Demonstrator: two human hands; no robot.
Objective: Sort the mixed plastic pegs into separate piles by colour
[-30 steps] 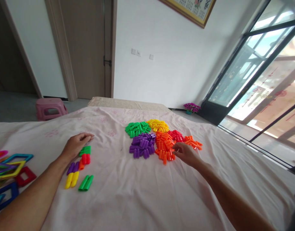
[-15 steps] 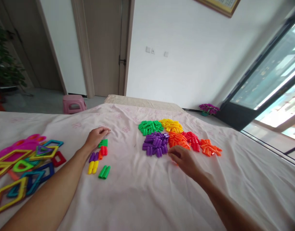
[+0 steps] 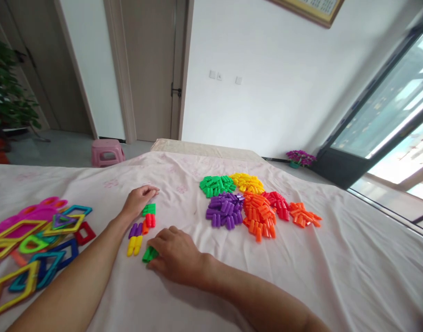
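Note:
My right hand (image 3: 177, 256) is closed around a green pair of bullet-shaped plastic building blocks (image 3: 149, 254) on the cloth, fingers at the far side and thumb at the near side. My left hand (image 3: 139, 201) rests farther back with its fingers curled together, and nothing shows in them. Just in front of it lies a small arrangement of blocks: green (image 3: 149, 210), red (image 3: 150, 220), orange (image 3: 145, 227), purple (image 3: 135, 229) and yellow (image 3: 134, 245). To the right sit heaps of the same blocks, purple (image 3: 225, 210), orange (image 3: 259, 214), green (image 3: 216, 185), yellow (image 3: 247, 182) and red (image 3: 278, 205).
At the left, several flat coloured frame tiles (image 3: 18, 282) overlap beside a pink plastic piece (image 3: 35, 214). A separate orange heap (image 3: 304, 215) lies at the far right. Wrinkled pale cloth (image 3: 211, 295) covers the surface. A pink stool (image 3: 108, 152) stands beyond its edge.
My right hand has moved left and nearer, from the orange heap to the green pair of blocks. My left hand has stayed in nearly the same place.

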